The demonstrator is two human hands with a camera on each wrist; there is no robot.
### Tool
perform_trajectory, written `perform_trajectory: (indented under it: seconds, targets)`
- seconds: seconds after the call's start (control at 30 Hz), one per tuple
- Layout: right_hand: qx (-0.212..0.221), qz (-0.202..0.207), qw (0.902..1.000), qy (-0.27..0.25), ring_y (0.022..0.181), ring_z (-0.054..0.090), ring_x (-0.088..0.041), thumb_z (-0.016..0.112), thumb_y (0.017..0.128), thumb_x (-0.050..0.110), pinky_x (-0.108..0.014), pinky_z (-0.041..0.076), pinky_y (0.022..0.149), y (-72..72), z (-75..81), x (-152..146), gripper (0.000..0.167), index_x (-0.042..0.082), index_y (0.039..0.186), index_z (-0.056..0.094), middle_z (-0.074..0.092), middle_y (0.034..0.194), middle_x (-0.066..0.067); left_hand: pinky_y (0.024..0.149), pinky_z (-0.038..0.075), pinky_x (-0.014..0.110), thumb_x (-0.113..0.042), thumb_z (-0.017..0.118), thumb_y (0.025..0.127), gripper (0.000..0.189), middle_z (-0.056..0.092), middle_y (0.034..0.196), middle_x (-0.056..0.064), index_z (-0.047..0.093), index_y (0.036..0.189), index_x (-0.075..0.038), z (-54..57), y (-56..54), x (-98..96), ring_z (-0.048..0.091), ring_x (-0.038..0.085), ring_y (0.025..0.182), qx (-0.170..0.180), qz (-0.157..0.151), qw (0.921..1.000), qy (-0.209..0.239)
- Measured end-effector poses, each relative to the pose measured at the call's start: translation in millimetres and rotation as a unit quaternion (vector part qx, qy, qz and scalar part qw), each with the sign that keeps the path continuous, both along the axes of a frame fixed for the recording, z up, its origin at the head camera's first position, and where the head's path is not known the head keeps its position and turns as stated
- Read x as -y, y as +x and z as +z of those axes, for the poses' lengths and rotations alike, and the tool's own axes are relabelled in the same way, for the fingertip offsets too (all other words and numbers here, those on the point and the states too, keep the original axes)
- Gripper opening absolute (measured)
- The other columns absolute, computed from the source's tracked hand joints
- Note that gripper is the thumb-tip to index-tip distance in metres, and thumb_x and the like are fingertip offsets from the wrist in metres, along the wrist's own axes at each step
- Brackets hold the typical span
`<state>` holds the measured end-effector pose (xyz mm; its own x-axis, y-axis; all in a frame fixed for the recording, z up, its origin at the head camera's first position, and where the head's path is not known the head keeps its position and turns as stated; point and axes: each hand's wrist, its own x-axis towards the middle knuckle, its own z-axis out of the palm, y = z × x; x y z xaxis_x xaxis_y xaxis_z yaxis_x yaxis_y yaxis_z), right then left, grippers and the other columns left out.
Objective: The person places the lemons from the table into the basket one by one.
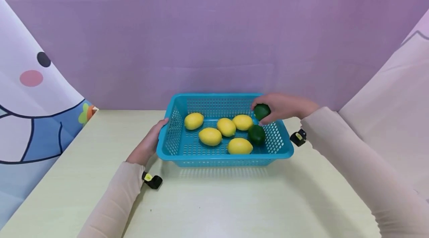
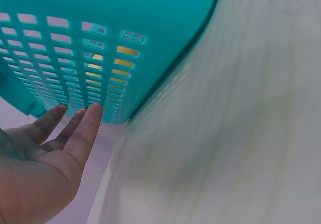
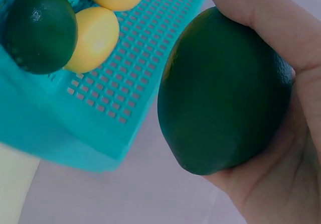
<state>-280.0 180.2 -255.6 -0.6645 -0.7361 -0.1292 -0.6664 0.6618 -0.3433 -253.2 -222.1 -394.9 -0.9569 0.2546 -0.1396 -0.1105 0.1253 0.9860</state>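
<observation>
My right hand (image 1: 283,105) grips a dark green lime (image 3: 225,93) between thumb and fingers, above the right end of a blue plastic basket (image 1: 221,162). A second green lime (image 1: 256,135) lies in the basket, just below that hand. Several yellow lemons (image 1: 210,136) are spread over the basket floor. At the basket's left end, my left hand (image 1: 152,139) touches the rim. In the left wrist view, straight fingers (image 2: 86,133) rest against the perforated outer wall; the thumb is hidden there.
The basket stands on a pale wooden table (image 1: 214,200), close to a purple cloth backdrop (image 1: 214,44). A cloth with a cartoon print (image 1: 43,119) hangs at the left, and a pale cloth (image 1: 392,111) at the right.
</observation>
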Motion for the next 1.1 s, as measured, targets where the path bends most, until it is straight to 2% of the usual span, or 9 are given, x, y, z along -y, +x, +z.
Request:
perform_trajectory:
  seconds: [0.23, 0.43, 0.6, 0.77, 0.87, 1.1]
  targets:
    - [0.021, 0.012, 0.9989, 0.039, 0.086, 0.053, -0.019, 0.072, 0.083, 0.019, -0.029, 0.052, 0.068, -11.9, -7.8, 28.0, 0.035, 0.011, 0.114, 0.058, 0.058, 0.109, -0.004, 0.102, 0.032, 0.059, -0.058, 0.024, 0.097, 0.074, 0.016, 0.152, 0.023, 0.001, 0.153, -0.015, 1.1, 0.3, 0.8, 0.027, 0.046, 0.135, -0.002, 0.001, 1.0000, -0.006]
    - [0.010, 0.026, 0.9967, 0.076, 0.094, 0.053, -0.020, 0.073, 0.083, 0.024, -0.030, 0.052, 0.074, -19.2, -20.7, 45.3, 0.039, 0.010, 0.117, 0.058, 0.059, 0.114, -0.005, 0.101, 0.034, 0.059, -0.058, 0.024, 0.097, 0.074, 0.020, 0.151, 0.024, 0.003, 0.153, -0.015, 0.7, -1.1, 0.9, 0.030, 0.046, 0.133, -0.004, 0.000, 1.0000, -0.008]
    - [0.019, 0.024, 0.9936, 0.109, 0.094, 0.051, -0.021, 0.071, 0.084, 0.028, -0.029, 0.051, 0.071, -21.8, -26.9, 57.7, 0.043, 0.008, 0.120, 0.057, 0.058, 0.113, -0.006, 0.101, 0.035, 0.058, -0.058, 0.025, 0.097, 0.074, 0.020, 0.151, 0.023, 0.004, 0.153, -0.015, -0.2, -1.5, 1.3, 0.031, 0.046, 0.133, -0.006, 0.002, 1.0000, -0.006]
    - [0.041, 0.019, 0.9916, 0.121, 0.088, 0.052, -0.019, 0.071, 0.084, 0.026, -0.028, 0.051, 0.067, -26.5, -31.8, 65.1, 0.041, 0.007, 0.118, 0.058, 0.058, 0.109, -0.006, 0.101, 0.033, 0.059, -0.058, 0.024, 0.097, 0.073, 0.017, 0.153, 0.022, 0.002, 0.153, -0.017, -1.8, -1.4, 1.3, 0.028, 0.046, 0.134, -0.004, 0.000, 1.0000, -0.004]
    - [0.051, 0.014, 0.9899, 0.132, 0.089, 0.053, -0.019, 0.071, 0.084, 0.024, -0.029, 0.051, 0.071, -29.0, -36.5, 67.3, 0.040, 0.007, 0.118, 0.058, 0.058, 0.111, -0.006, 0.102, 0.033, 0.060, -0.058, 0.024, 0.097, 0.073, 0.017, 0.153, 0.022, 0.002, 0.153, -0.018, -2.0, -0.8, 0.4, 0.028, 0.045, 0.135, -0.004, 0.001, 1.0000, -0.005]
    - [0.043, 0.017, 0.9843, 0.171, 0.109, 0.050, -0.022, 0.069, 0.086, 0.028, -0.039, 0.046, 0.091, -31.1, -51.3, 72.4, 0.045, 0.009, 0.125, 0.055, 0.054, 0.128, -0.008, 0.104, 0.031, 0.058, -0.058, 0.023, 0.097, 0.072, 0.019, 0.152, 0.022, 0.004, 0.153, -0.018, -0.9, -0.3, -1.9, 0.028, 0.043, 0.135, -0.011, 0.003, 0.9998, -0.014]
